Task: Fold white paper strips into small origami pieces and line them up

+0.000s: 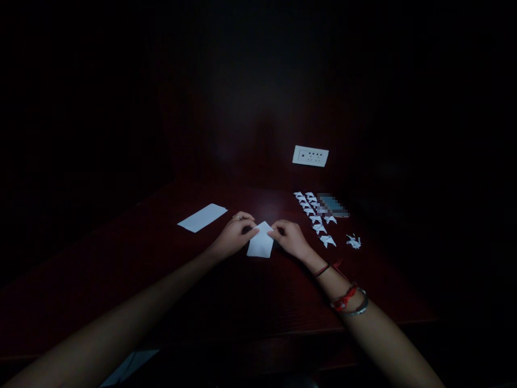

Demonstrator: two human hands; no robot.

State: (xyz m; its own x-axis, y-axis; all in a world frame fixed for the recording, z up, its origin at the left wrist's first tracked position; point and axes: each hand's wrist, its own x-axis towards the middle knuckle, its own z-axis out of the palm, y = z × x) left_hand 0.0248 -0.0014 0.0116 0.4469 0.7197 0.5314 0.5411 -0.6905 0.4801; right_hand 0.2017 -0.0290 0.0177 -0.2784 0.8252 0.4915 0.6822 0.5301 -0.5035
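Note:
Between my two hands is a small white sheet of paper (259,245), its top folded to a point like a house shape. My left hand (237,231) pinches its upper left edge between thumb and fingers. On the upper right edge, my right hand (290,237) has the same kind of pinch. To the left lies a stack of white paper strips (202,217). Several small folded paper pieces (316,220) lie in rows to the right of my right hand.
A little heap of white paper scraps (354,241) sits at the right. Behind the folded pieces lies a flat, pixelated rectangular object (334,205). A white socket panel (311,156) is on the back wall. The dark red table (169,291) ends at a front edge; surroundings are very dark.

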